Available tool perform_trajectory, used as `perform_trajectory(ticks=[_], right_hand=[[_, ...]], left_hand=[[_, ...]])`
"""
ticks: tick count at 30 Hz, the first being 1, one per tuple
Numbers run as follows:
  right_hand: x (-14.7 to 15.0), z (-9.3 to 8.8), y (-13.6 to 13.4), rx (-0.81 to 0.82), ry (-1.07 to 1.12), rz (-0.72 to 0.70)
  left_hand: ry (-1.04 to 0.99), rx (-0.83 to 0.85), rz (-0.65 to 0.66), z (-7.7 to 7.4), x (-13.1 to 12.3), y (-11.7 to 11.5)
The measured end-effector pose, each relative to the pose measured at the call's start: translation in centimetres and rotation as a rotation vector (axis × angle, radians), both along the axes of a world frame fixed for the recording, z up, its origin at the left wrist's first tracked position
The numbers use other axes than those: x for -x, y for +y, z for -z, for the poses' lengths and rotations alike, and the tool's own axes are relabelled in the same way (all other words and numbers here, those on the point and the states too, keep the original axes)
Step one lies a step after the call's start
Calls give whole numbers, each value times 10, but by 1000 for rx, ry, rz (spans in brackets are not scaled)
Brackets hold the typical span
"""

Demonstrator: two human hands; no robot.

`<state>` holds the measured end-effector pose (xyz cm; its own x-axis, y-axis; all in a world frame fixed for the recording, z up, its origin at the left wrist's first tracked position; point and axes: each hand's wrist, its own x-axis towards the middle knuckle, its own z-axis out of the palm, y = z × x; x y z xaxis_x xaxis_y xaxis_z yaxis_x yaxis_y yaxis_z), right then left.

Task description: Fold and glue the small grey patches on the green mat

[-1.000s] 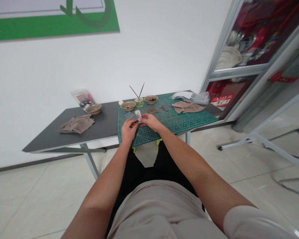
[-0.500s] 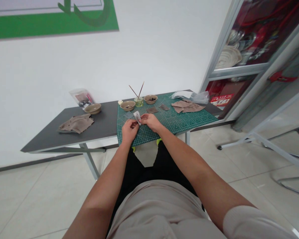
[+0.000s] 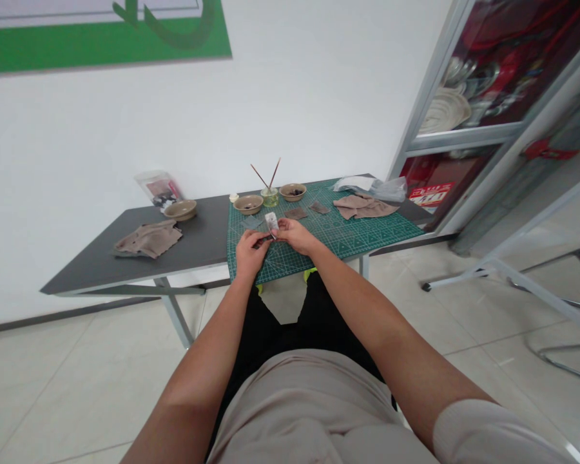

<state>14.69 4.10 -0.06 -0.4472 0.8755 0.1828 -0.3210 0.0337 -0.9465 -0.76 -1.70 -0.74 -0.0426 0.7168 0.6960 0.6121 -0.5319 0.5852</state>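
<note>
Between my two hands stands a small whitish flat piece (image 3: 271, 220) with faint dark marks, its upper end showing above the fingertips. My left hand (image 3: 251, 253) is closed at its lower left edge, fingers pinched together. From the other side my right hand (image 3: 296, 236) grips the same piece with thumb and fingers. The fingers hide its lower part, and its exact kind is too small to tell. Below the hands lies a green cutting mat (image 3: 362, 237). A greyish clear square (image 3: 251, 222) and a brown fabric square (image 3: 296, 213) rest just beyond them.
Behind the hands stand a bowl (image 3: 248, 205), a glass jar (image 3: 270, 197) with two thin sticks, and another bowl (image 3: 292, 192) with dark bits. Brown cloth (image 3: 363, 206) and a plastic bag (image 3: 389, 189) lie right. Cloth (image 3: 149, 239) and a bowl (image 3: 180, 210) sit left.
The whitish piece has turned more upright and shifted slightly right, its face showing more. Both hands keep hold of it and have barely moved.
</note>
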Motion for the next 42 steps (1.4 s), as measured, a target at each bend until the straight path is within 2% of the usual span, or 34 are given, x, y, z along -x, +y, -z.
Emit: perform_trajectory(ticks=[6, 12, 18, 22, 26, 30, 34, 42], right_hand=[[0, 3, 0, -7, 4, 45], [1, -1, -3, -19, -21, 92], [3, -1, -2, -27, -57, 174], [4, -1, -3, -14, -27, 222], [5, -2, -6, -19, -9, 249], [5, -3, -7, -20, -33, 280], [4, -3, -8, -31, -57, 262], [-1, -3, -6, -49, -71, 116]], left_hand=[[12, 15, 49, 1, -3, -1], [7, 42, 41, 3, -2, -2], [-149, 145, 72, 9, -2, 2], [-262, 136, 23, 10, 2, 7], [-420, 136, 51, 10, 5, 13], [-371, 130, 56, 10, 5, 13], [-270, 111, 41, 12, 6, 12], [-262, 172, 54, 8, 4, 8]])
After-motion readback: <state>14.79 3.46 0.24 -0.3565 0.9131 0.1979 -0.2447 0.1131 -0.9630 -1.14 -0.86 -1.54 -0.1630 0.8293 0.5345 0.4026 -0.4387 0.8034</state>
